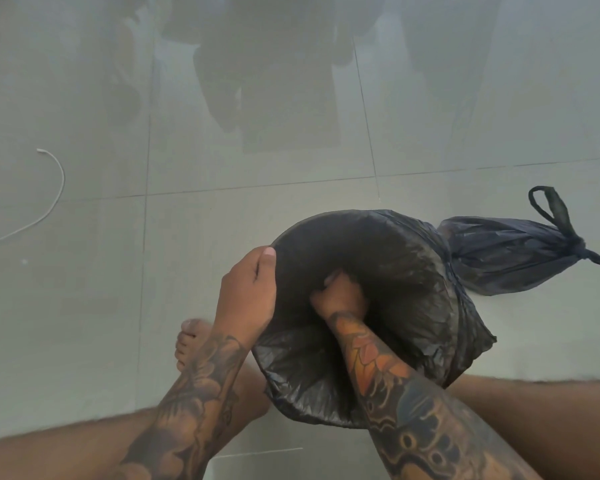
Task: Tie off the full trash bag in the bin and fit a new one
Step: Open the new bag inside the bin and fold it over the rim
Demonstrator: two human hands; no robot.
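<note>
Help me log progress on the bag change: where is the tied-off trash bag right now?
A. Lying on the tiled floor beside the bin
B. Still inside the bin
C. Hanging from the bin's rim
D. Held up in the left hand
A: the knotted trash bag lies on the tiled floor just past the bin, while the right hand is inside the new liner.

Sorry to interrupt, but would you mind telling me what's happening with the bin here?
A person is fitting a new black liner into the bin. The left hand grips the rim with the liner folded over it, while the right hand is down inside, fingers curled, apparently pushing the plastic in. The full bag lies on the floor beside the bin, already knotted. A white cord lies further off.
</note>
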